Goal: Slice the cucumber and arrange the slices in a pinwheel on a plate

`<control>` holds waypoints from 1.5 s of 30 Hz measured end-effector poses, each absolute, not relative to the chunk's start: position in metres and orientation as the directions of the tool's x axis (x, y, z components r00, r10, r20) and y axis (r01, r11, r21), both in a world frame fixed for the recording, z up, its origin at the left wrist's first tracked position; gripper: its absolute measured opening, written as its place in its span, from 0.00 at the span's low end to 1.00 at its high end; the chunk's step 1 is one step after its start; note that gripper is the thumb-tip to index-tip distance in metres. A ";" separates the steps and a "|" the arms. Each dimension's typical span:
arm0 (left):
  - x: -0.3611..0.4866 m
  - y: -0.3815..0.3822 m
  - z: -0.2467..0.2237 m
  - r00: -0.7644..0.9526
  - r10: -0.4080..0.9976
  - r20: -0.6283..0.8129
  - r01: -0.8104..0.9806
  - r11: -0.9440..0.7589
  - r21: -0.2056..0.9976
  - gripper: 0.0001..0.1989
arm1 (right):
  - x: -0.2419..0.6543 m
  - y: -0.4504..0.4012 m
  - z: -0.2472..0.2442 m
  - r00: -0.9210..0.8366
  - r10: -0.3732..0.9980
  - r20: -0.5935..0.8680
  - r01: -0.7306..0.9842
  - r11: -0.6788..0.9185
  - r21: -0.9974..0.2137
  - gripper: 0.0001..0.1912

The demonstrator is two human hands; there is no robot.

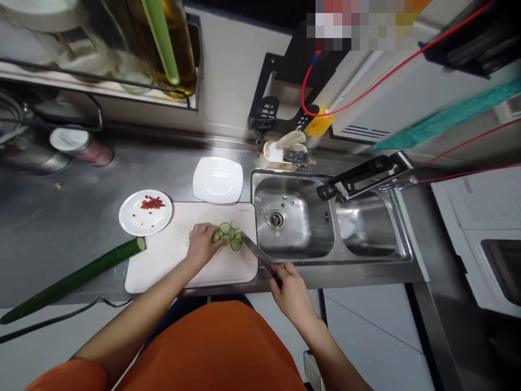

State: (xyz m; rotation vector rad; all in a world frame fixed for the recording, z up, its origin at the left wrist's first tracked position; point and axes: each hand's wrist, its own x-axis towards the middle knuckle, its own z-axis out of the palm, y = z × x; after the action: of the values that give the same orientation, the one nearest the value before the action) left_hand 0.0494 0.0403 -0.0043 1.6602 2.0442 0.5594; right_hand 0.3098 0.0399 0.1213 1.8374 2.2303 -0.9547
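Steel counter (97, 190) ran across the view, a double sink set into its right side. In the larger basin (305, 239): a few green scraps, some round the drain (277, 219). In the smaller basin (370, 239): something pale, too blurred to name.

Chopping board (158, 271) lay left of the sink, just beside it. Long cucumber (77, 278) slanted across the counter at far left, its pale cut end by the board's left edge, the other end trailing away toward the near left; the left hand was the nearer to it.

Square white plate (217, 182) sat beyond the board, nothing visible on it (only a glare streak). Round plate (132, 214) stood at the board's far left corner and held small red pieces (153, 202). A small caddy (271, 162) behind the sink held a scourer (300, 157) and other cleaning bits.

Hands were apart. Right hand (292, 293) was wrapped round the handle of a knife (256, 252), off the board's right edge; the blade ran forward and leftward, tip close to the slices. Left hand (202, 245) had its fingertips at the left side of the cucumber slices (236, 244), near the board's right end; pinch or light touch, could not tell. The slices thus lay between left hand and blade tip, overlapping loosely.
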 end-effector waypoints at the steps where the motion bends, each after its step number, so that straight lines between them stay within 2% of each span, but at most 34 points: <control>1: 0.052 0.040 -0.004 -0.186 0.977 -0.107 0.804 0.214 0.554 0.14 | 0.307 0.039 0.119 -0.270 0.856 -0.441 0.908 0.074 -0.412 0.15; 8: 0.065 0.041 -0.006 -0.204 0.973 -0.107 0.768 0.227 0.599 0.06 | 0.297 0.034 0.111 -0.309 0.862 -0.403 0.860 0.072 -0.505 0.13; 12: 0.062 0.038 0.007 -0.143 0.975 -0.171 0.661 0.223 0.717 0.04 | 0.296 0.033 0.107 -0.322 0.865 -0.386 0.842 0.075 -0.535 0.13; 14: 0.055 0.031 0.015 -0.176 0.957 -0.229 0.574 0.289 0.766 0.05 | 0.294 0.033 0.105 -0.335 0.861 -0.382 0.835 0.082 -0.545 0.13; 17: 0.039 0.017 0.022 -0.342 0.899 -0.273 0.443 0.411 0.797 0.11 | 0.286 0.033 0.103 -0.360 0.850 -0.385 0.831 0.105 -0.546 0.13; 20: 0.022 0.006 0.018 -0.487 0.784 -0.386 0.208 0.533 0.820 0.15 | 0.270 0.031 0.102 -0.408 0.817 -0.408 0.823 0.135 -0.552 0.14; 23: 0.011 0.001 0.011 -0.526 0.625 -0.577 -0.105 0.625 0.774 0.15 | 0.248 0.028 0.098 -0.470 0.757 -0.453 0.812 0.169 -0.559 0.14; 25: 0.007 0.001 0.009 -0.523 0.552 -0.649 -0.202 0.659 0.724 0.14 | 0.233 0.025 0.096 -0.489 0.722 -0.490 0.822 0.193 -0.535 0.13; 27: 0.004 0.000 0.011 -0.527 0.538 -0.658 -0.137 0.710 0.690 0.13 | 0.221 0.022 0.093 -0.487 0.698 -0.525 0.843 0.218 -0.492 0.12; 30: -0.003 -0.004 0.016 -0.565 0.602 -0.564 0.157 0.750 0.643 0.13 | 0.209 0.021 0.090 -0.461 0.682 -0.568 0.876 0.245 -0.416 0.11; 32: -0.007 -0.008 0.016 -0.582 0.650 -0.488 0.288 0.726 0.624 0.12 | 0.204 0.021 0.090 -0.443 0.678 -0.587 0.891 0.257 -0.374 0.11; 36: -0.013 -0.015 0.008 -0.533 0.743 -0.405 0.388 0.640 0.663 0.21 | 0.196 0.023 0.091 -0.411 0.644 -0.645 0.911 0.277 -0.305 0.10; 40: -0.013 -0.014 0.003 -0.457 0.830 -0.319 0.523 0.541 0.659 0.16 | 0.188 0.023 0.092 -0.357 0.605 -0.712 0.932 0.280 -0.229 0.13; 45: -0.007 -0.010 0.002 -0.477 0.848 -0.231 0.593 0.505 0.627 0.14 | 0.182 0.021 0.095 -0.369 0.625 -0.688 0.927 0.305 -0.220 0.15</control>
State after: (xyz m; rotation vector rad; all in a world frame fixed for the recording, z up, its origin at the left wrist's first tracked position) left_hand -0.0066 -0.0101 0.0016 1.1784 2.2293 0.6452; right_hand 0.1820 0.0210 0.0951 1.3757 2.0967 -0.8318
